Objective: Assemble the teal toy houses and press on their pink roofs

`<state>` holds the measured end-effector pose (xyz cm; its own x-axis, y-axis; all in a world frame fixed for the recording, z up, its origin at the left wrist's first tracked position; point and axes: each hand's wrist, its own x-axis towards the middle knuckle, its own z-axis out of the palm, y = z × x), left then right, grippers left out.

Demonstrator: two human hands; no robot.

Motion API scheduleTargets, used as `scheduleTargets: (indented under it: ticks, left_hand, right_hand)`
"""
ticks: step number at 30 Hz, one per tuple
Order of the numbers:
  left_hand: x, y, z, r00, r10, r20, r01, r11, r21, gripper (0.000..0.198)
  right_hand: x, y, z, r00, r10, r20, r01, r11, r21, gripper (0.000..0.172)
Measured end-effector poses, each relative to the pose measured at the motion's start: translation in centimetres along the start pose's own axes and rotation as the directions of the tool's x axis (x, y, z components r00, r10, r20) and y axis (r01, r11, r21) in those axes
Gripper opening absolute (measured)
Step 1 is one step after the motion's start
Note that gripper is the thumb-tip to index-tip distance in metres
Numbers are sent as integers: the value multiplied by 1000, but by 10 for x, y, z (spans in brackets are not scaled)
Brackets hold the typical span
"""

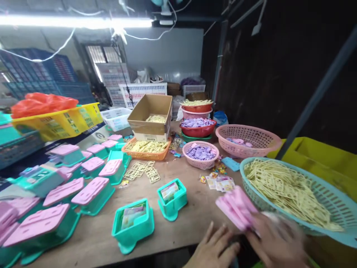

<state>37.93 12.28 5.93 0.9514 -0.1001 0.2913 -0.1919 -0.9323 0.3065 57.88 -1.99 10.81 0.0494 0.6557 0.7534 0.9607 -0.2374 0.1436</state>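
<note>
Item: my right hand (275, 242) grips stacked pink lids (237, 208), blurred, beside the teal basket (334, 203); my left hand (213, 249) rests flat, holding nothing.

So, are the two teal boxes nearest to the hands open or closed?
Open. Both teal boxes have no pink lid, and printed cards show inside. The boxes at left carry pink lids.

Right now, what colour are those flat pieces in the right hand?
Pink: the flat pieces in the right hand, head view.
</note>
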Motion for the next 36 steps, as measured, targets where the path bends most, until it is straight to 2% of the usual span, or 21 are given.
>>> scheduleTargets:
  ticks: [2,4,6,8,11,12,14,15,16,17,18,19,20,21,22,23,25,27,30,33,36]
  left_hand:
    - [-31,4,-4,996,-85,-21,85,996,17,70]
    - [-56,12,-20,979,-202,-9,202,979,-13,77]
    - [-73,24,-43,950,-313,7,313,947,-72,74]
    - [-84,35,-65,919,-394,-3,390,911,-135,66]
    - [-89,46,-85,891,-450,-61,429,878,-213,56]
    - [-89,48,-88,886,-454,-96,422,875,-238,56]
    - [-86,49,-94,870,-453,-196,391,875,-287,59]
    - [-85,49,-98,851,-457,-258,376,874,-308,64]
    - [-83,48,-103,826,-465,-319,366,872,-324,70]
    - [-82,48,-109,795,-474,-379,360,871,-335,76]
    - [-82,46,-117,765,-478,-432,356,873,-334,82]
    - [-82,45,-125,743,-469,-476,349,880,-322,88]
    - [-85,44,-133,740,-443,-506,333,895,-297,92]
    - [-88,42,-141,751,-405,-522,307,914,-266,92]
    - [-93,41,-147,768,-366,-526,279,930,-238,90]
    - [-99,40,-152,783,-337,-522,259,941,-219,86]
    - [-115,39,-161,801,-328,-502,272,945,-184,82]
    - [-131,36,-169,793,-368,-485,359,926,-116,81]
    - [-154,25,-185,783,-437,-442,462,885,-57,79]
    - [-171,4,-203,718,-550,-425,547,825,-144,86]
    - [-183,-19,-211,601,-666,-442,640,732,-234,82]
  right_hand:
    - [39,-21,18,995,-76,68,78,997,-25,18]
    - [69,-37,40,987,-84,140,90,995,-31,21]
    - [84,-46,57,982,-74,173,75,997,1,19]
    - [86,-46,65,980,-63,189,54,997,50,33]
    - [83,-39,57,983,4,186,-24,994,107,62]
    - [84,-38,50,985,30,173,-51,992,113,67]
    - [91,-40,31,975,120,189,-159,966,204,68]
    - [97,-45,21,953,184,242,-256,916,308,65]
    - [104,-52,11,910,239,339,-377,819,432,63]
    - [112,-62,1,841,260,474,-510,671,538,64]
    - [119,-73,-7,754,226,617,-633,500,590,66]
    - [125,-85,-13,664,141,734,-727,349,591,69]
    - [130,-97,-17,594,38,804,-785,248,568,70]
    - [133,-109,-20,545,-62,836,-817,189,546,69]
    - [136,-120,-20,524,-137,840,-826,159,541,67]
    - [138,-131,-19,528,-180,830,-819,151,554,63]
    - [143,-149,-13,565,-203,800,-784,168,597,58]
    - [153,-165,-5,586,-236,775,-753,195,628,56]
    - [179,-190,12,587,-381,714,-700,204,684,60]
    - [209,-210,33,655,-478,585,-526,268,807,65]
    - [226,-216,56,724,-516,458,-300,362,882,62]
